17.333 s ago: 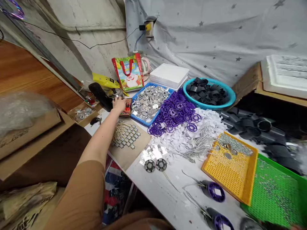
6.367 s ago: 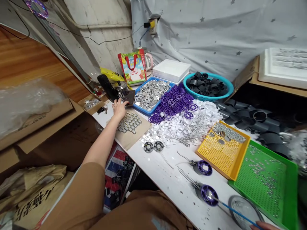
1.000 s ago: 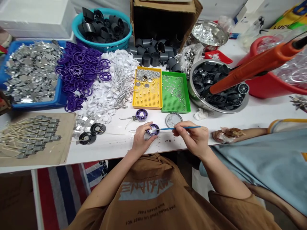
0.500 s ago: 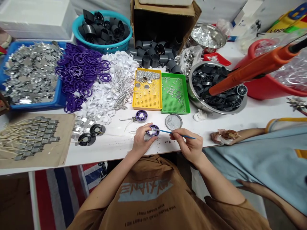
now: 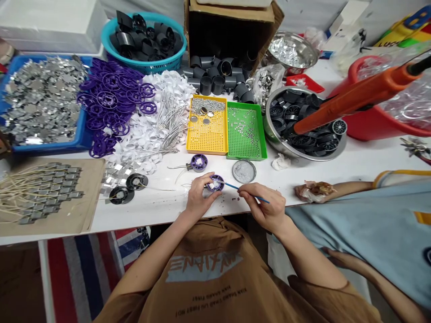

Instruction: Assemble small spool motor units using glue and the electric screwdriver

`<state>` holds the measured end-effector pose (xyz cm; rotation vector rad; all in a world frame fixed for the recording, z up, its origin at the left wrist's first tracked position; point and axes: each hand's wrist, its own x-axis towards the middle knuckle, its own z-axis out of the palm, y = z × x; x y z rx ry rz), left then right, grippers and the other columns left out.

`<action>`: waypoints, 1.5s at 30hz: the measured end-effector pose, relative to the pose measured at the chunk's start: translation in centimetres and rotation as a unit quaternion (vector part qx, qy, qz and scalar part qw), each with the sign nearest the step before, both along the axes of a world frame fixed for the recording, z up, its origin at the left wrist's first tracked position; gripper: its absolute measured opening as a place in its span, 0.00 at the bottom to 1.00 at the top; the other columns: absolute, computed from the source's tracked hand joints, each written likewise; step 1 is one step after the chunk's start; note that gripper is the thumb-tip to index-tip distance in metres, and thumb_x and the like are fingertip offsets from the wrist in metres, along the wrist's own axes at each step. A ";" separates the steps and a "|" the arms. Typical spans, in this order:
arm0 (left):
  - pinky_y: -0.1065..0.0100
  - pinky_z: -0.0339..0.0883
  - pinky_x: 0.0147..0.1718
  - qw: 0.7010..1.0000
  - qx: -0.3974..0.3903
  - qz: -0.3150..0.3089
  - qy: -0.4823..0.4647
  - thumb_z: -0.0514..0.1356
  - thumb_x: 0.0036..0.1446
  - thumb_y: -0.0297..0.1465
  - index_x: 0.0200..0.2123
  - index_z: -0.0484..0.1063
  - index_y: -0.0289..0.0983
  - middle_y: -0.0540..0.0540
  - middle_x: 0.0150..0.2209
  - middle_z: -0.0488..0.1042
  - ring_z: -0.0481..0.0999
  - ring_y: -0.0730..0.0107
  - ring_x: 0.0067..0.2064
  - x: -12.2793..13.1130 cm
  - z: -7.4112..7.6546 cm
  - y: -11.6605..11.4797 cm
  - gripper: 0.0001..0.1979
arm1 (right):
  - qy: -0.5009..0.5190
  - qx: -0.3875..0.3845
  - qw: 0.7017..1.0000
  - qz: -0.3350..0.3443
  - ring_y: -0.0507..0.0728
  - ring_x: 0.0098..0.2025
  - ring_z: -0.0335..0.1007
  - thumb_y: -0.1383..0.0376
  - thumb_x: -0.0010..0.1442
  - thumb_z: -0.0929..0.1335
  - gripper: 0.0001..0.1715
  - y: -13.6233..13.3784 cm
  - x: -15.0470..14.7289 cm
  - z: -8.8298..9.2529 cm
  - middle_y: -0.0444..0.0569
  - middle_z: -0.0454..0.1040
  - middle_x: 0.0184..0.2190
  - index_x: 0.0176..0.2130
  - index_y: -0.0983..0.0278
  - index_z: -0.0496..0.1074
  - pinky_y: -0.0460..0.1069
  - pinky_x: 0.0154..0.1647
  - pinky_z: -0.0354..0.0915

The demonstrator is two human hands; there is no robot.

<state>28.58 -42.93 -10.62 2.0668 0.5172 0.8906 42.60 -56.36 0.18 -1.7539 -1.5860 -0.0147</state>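
My left hand [image 5: 200, 194] is closed on the edge of a small round purple part [image 5: 215, 183] with a white centre, just above the white table. In my right hand [image 5: 266, 205] is a thin blue brush [image 5: 247, 190], pinched between thumb and fingers. Its tip reaches the white middle of the purple part; the bristles are too small to make out. Behind my hands lies a round lid [image 5: 244, 171] holding grey paste. A second purple round part [image 5: 199, 163] with wires rests to the left of that lid.
Yellow tray [image 5: 207, 139] and green tray [image 5: 247, 148] hold small metal pieces. A steel bowl [image 5: 323, 157] of black parts, with an orange tool [image 5: 353, 101] over it, stands right. Purple rings [image 5: 107, 98] and white pieces heap left. A co-worker's arm [image 5: 353, 187] rests at right.
The brush has tilted slightly in my right hand, its rear end shifting a little left and down. My left hand keeps the purple part in place. The co-worker's lower hand has moved slightly left.
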 end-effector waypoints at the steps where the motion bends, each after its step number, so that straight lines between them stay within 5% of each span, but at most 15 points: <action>1: 0.56 0.69 0.48 1.000 -0.002 0.001 0.000 0.66 0.54 0.36 0.43 0.65 0.38 0.38 0.50 0.75 0.75 0.60 0.52 0.0 0.0 0.0 0.17 | -0.003 -0.003 1.000 0.011 0.52 0.29 0.74 0.74 0.62 0.64 0.08 0.1 0.0 0.1 0.48 0.76 0.29 0.39 0.64 0.70 0.46 0.32 0.68; 14: 0.55 0.69 0.48 1.000 0.001 0.003 0.011 0.65 0.55 0.37 0.42 0.66 0.38 0.38 0.49 0.76 0.75 0.59 0.51 0.0 0.4 0.0 0.16 | 0.008 -0.010 0.999 0.034 0.53 0.30 0.75 0.72 0.63 0.63 0.09 -0.2 0.7 1.9 0.48 0.77 0.29 0.41 0.63 0.70 0.47 0.31 0.69; 35: 0.55 0.70 0.47 1.000 0.001 0.000 0.012 0.65 0.55 0.37 0.43 0.65 0.38 0.38 0.49 0.76 0.76 0.59 0.51 0.1 0.4 0.1 0.16 | 0.015 -0.074 0.995 0.068 0.53 0.31 0.74 0.68 0.66 0.62 0.08 1.7 1.7 2.3 0.49 0.77 0.30 0.38 0.62 0.70 0.47 0.31 0.69; 40: 0.55 0.70 0.47 1.000 0.002 -0.002 0.017 0.65 0.55 0.37 0.43 0.65 0.39 0.39 0.49 0.75 0.76 0.58 0.51 0.1 0.5 0.1 0.17 | 0.150 -0.024 0.987 -0.048 0.53 0.30 0.75 0.66 0.66 0.63 0.08 0.1 2.5 1.9 0.47 0.77 0.30 0.40 0.62 0.72 0.48 0.31 0.71; 45: 0.54 0.70 0.50 0.998 -0.046 -0.020 0.029 0.65 0.54 0.37 0.46 0.64 0.39 0.39 0.52 0.74 0.75 0.57 0.53 -0.2 0.6 0.3 0.20 | 0.248 0.095 0.934 -0.239 0.53 0.27 0.75 0.62 0.64 0.66 0.08 -2.7 3.4 -1.0 0.47 0.76 0.28 0.39 0.64 0.74 0.49 0.30 0.72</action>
